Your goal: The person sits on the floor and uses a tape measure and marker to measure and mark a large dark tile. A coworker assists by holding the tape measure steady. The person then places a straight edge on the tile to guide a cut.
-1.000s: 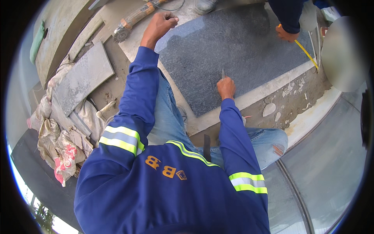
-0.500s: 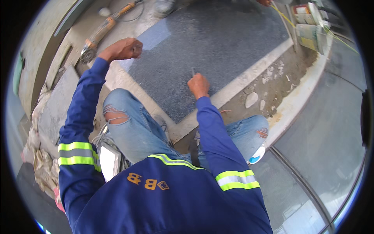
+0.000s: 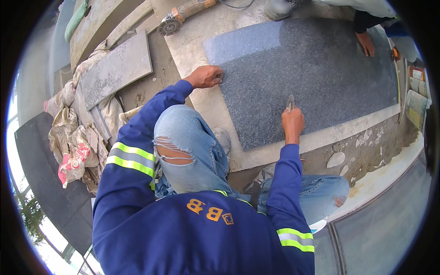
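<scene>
A dark grey speckled stone slab lies flat in front of me, with a lighter, bluish patch at its far left. My right hand, above the slab's near part, is closed around a small metal tool with a rounded blade, like a small trowel. The blade points away from me; whether it touches the stone I cannot tell. My left hand is at the slab's left edge with its fingers curled in. Anything inside those fingers is hidden.
An angle grinder lies beyond my left hand. Left of me are a loose grey slab and crumpled sacks. A co-worker's hand rests at the slab's far right, near containers. Rubble lines the near side.
The view has swung left, so sacks and loose slab show more. A co-worker now leans in at the far right. The yellow strip seen there earlier is no longer stretched across. My right hand keeps its tool.
</scene>
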`<state>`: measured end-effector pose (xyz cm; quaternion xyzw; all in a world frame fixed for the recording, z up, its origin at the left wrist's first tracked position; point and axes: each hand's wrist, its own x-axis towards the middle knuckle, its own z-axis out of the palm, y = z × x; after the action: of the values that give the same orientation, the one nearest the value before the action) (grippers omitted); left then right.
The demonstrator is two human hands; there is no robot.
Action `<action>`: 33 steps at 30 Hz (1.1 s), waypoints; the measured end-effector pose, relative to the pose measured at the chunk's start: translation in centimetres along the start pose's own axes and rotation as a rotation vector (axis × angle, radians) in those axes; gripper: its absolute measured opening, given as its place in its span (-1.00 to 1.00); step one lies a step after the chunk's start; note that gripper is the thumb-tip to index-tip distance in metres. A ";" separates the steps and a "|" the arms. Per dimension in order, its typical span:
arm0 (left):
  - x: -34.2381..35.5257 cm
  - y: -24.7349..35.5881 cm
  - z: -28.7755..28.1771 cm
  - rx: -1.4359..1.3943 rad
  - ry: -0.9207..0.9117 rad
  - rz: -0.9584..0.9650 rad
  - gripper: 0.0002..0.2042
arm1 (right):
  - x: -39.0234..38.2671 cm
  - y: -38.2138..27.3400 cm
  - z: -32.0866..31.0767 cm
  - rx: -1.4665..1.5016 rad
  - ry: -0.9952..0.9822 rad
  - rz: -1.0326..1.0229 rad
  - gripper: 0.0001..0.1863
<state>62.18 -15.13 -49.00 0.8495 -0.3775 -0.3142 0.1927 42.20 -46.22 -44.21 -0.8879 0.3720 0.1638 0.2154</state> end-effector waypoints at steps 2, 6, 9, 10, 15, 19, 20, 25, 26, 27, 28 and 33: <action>0.8 -0.2 -0.2 0.052 -0.023 0.021 -0.80 | -0.2 0.2 0.2 -0.028 0.014 -0.010 -0.73; 2.5 -0.4 -0.1 0.119 -0.057 0.036 -0.80 | -0.5 0.7 0.5 0.056 0.020 -0.018 -0.71; 2.1 -4.4 1.6 0.134 -0.027 0.100 -0.85 | 0.2 0.2 1.9 0.120 0.026 0.041 -0.72; 2.8 -4.3 1.7 0.055 -0.005 0.176 -0.87 | 0.9 0.8 2.4 0.131 0.034 0.070 -0.73; 5.0 -0.6 -1.3 0.451 -0.252 0.046 -0.79 | 5.1 3.2 -4.2 0.097 -0.347 -0.007 -0.65; 8.7 8.1 -8.1 0.102 -0.337 0.092 -0.74 | 8.0 6.8 -14.9 -0.030 -0.320 -0.060 -0.60; 9.3 11.7 -10.4 0.069 -0.335 0.083 -0.72 | 8.2 7.7 -17.3 -0.051 -0.261 -0.030 -0.61; 8.3 26.9 -16.4 0.214 -0.116 0.329 -0.62 | 6.8 12.2 -23.9 -0.115 -0.060 0.062 -0.65; 7.5 30.1 -16.8 0.258 -0.078 0.394 -0.61 | 6.5 12.9 -23.9 -0.112 -0.020 0.079 -0.65; 6.5 32.8 -16.8 0.285 -0.067 0.459 -0.61 | 6.2 13.3 -23.3 -0.092 0.015 0.085 -0.66; 5.4 34.6 -16.2 0.269 -0.059 0.542 -0.60 | 5.9 13.8 -22.4 -0.071 0.046 0.094 -0.67; 0.6 38.6 -12.0 0.286 -0.324 0.627 -0.51 | 5.0 12.8 -22.5 -0.099 0.103 0.012 -0.71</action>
<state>50.54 -39.26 -18.73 0.6505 -0.6845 -0.3145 0.0970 39.11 -68.65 -30.58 -0.9024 0.3796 0.1375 0.1509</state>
